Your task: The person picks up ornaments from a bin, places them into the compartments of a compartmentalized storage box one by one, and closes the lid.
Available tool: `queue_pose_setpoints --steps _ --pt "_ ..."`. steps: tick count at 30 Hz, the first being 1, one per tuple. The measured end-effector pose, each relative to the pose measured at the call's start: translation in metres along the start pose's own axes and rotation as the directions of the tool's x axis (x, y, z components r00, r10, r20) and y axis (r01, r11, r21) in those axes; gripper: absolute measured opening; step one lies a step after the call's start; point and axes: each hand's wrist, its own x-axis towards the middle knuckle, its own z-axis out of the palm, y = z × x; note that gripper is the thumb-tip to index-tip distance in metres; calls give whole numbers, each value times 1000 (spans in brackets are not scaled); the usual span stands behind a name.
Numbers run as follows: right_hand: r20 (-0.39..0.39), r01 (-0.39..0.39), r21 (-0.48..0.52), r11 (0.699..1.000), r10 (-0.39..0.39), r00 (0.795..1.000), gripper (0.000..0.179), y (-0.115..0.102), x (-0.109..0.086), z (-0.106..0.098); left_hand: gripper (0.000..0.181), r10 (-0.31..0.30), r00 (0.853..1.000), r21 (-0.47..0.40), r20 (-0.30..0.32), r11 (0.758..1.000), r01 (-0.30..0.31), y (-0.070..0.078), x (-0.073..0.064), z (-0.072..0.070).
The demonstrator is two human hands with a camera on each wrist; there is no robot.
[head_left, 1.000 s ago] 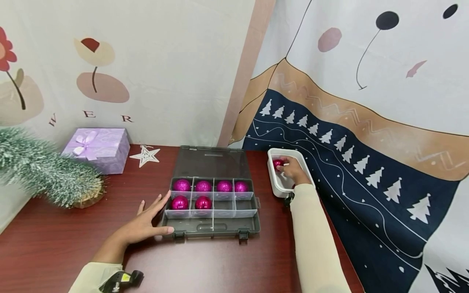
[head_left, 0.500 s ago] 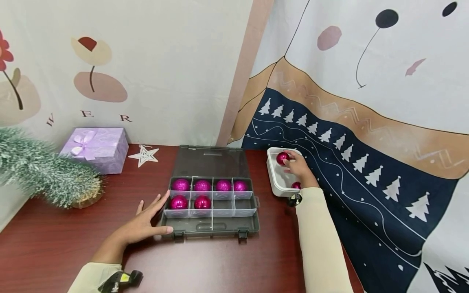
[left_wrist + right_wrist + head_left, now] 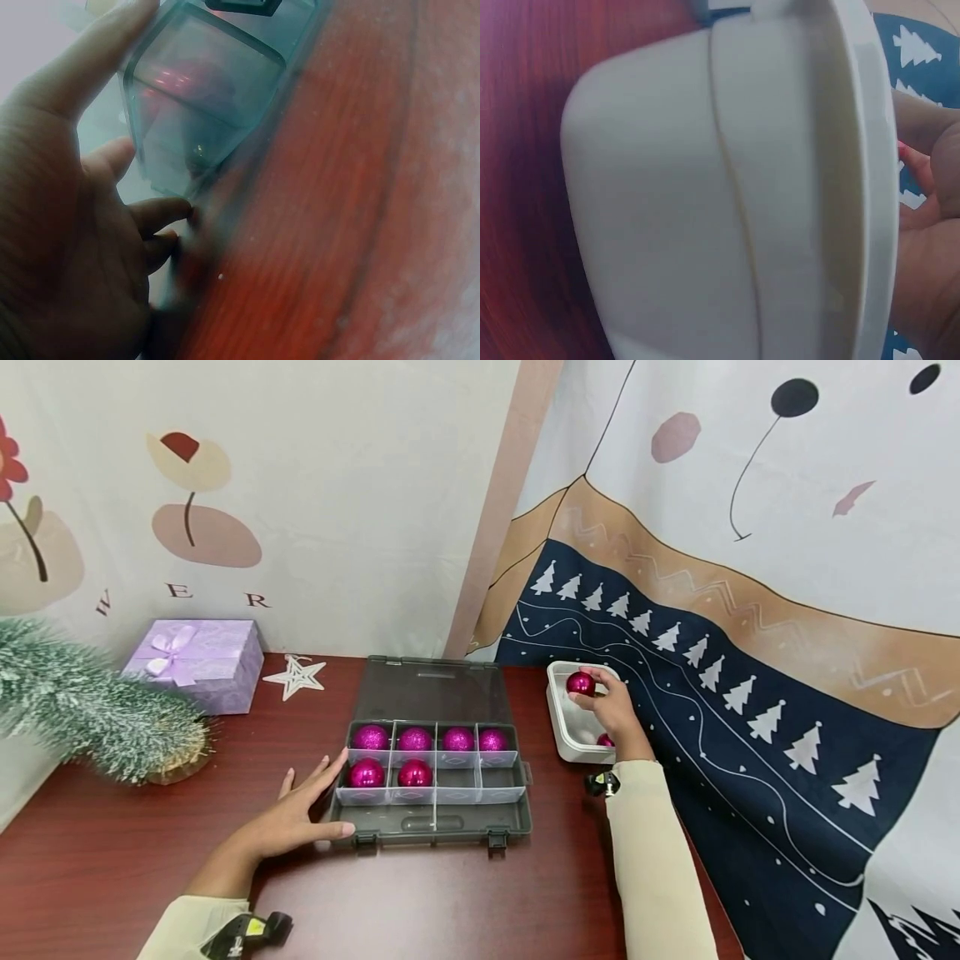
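In the head view my right hand (image 3: pixel 613 706) pinches a shiny magenta ball ornament (image 3: pixel 581 683) over the white tub (image 3: pixel 558 727). Another magenta ball (image 3: pixel 606 740) lies in the tub, partly behind the wrist. My left hand (image 3: pixel 296 814) has its fingers spread against the left side of a dark, see-through divider box (image 3: pixel 483 821) with its lid laid back. Glittery balls (image 3: pixel 458 739) fill the far row of the box. Two shiny balls (image 3: pixel 367 773) sit in the left cells of the middle row. The right wrist view mostly shows the tub's outer wall (image 3: pixel 660 187).
Left of the box stand a lilac gift box (image 3: pixel 202 664) and a white star ornament (image 3: pixel 296 677). A frosted small tree (image 3: pixel 112 718) leans in from the left edge. A printed cloth (image 3: pixel 712 760) hangs close along the tub's right side.
My right hand has lifted the shiny ball from inside the tub to about its rim and shifted slightly right. My left hand stays against the box.
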Motion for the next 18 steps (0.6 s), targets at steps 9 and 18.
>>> queue_pose_setpoints --steps 9,18 --pt "-5 72 209 975 -73 997 59 -6 -18 6 116 -1 1000 2 1 1000 1 0 -1 0" --pt "79 58 513 856 -114 990 62 -16 -35 21 115 8 1000 1 1 1000 -8 -2 0 0"
